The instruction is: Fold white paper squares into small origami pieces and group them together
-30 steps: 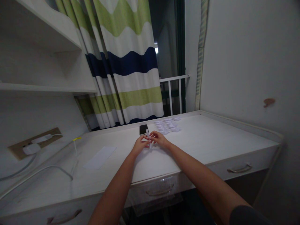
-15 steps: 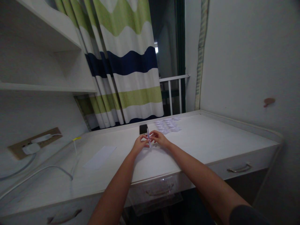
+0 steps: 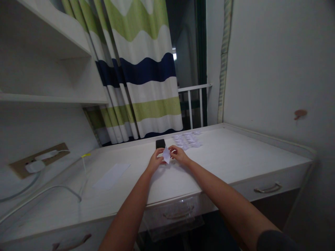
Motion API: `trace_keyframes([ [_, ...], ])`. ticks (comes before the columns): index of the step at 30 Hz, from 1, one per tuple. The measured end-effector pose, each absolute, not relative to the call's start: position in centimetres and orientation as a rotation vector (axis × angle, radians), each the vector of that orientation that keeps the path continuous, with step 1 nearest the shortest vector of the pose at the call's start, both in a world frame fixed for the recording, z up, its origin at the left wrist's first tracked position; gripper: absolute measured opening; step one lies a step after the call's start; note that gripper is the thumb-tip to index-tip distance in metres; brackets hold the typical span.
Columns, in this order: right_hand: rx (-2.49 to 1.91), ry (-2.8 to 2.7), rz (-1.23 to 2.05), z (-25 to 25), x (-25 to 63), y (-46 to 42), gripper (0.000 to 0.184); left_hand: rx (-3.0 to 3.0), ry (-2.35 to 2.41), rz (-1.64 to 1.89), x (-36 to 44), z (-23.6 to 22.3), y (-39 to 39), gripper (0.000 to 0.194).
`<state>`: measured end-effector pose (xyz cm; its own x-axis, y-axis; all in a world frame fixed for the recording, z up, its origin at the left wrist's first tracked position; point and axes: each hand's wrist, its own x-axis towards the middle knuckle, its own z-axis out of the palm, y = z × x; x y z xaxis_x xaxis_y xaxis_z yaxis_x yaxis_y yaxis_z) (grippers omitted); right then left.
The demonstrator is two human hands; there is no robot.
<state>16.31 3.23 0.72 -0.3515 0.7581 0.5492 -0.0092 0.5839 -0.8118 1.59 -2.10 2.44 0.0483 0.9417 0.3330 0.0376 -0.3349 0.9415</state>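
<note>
A small folded piece of white paper (image 3: 166, 155) stands between my two hands, its diamond-shaped face turned toward me. My left hand (image 3: 156, 159) grips its left side with thumb and fingers. On the other side, my right hand (image 3: 178, 154) has its curled fingers at the paper's right edge. Just behind my left hand lies a dark phone (image 3: 160, 143). Several folded white paper pieces (image 3: 187, 140) are set out in rows beyond my right hand.
Flat white paper sheets (image 3: 112, 176) lie on the white desk (image 3: 235, 157) to the left. A white cable (image 3: 60, 186) runs along the left side below a socket strip (image 3: 39, 158). A shelf (image 3: 52, 98) overhangs the left, and a striped curtain (image 3: 149, 69) hangs behind.
The folded paper has turned from edge-on to showing its broad face. My fingers have shifted slightly around it, while both arms stay nearly in place.
</note>
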Motion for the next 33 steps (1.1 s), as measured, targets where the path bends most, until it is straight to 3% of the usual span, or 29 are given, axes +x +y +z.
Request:
trace_keyframes([
  [12,-0.563,-1.817,0.983,0.87,16.45,3.23,0.03,1.351,1.017,1.503,0.87,2.34,-1.47,0.031],
  [20,-0.578,-1.805,0.954,1.15,16.52,3.13,0.022,1.293,0.951,1.496,0.92,2.62,-1.77,0.02],
  [33,-0.586,-1.935,0.791,1.24,16.44,2.72,0.023,1.246,1.094,1.479,0.96,2.35,-1.68,0.043],
])
